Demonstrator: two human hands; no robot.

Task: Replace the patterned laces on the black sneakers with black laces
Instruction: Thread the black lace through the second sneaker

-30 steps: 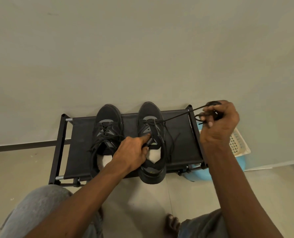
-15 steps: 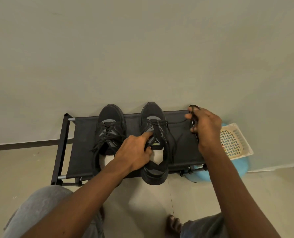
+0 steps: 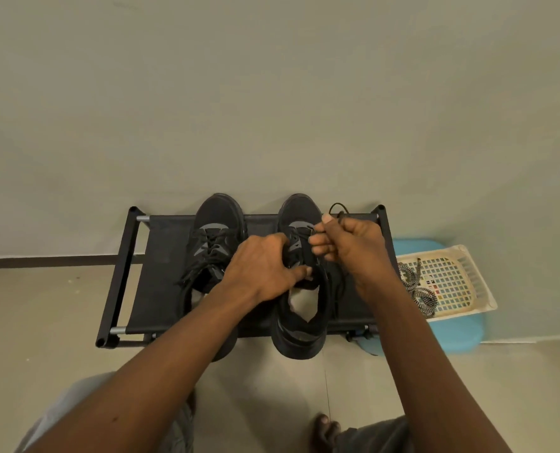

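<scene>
From the head camera, two black sneakers stand side by side on a black rack (image 3: 164, 273) against the far wall. The left sneaker (image 3: 218, 217) is already threaded with a dark lace. The left hand (image 3: 262, 266) grips the upper of the right sneaker (image 3: 300, 328), fingers and thumb curled round it. The right hand (image 3: 347, 243) pinches the black lace (image 3: 337, 206) just above that shoe's eyelets, a loop sticking out beyond its knuckles. At far right, the patterned laces (image 3: 416, 289) lie in a cream basket (image 3: 468, 282).

Single head-worn view, forward and down, close over a shoe rack (image 3: 161, 273).
</scene>
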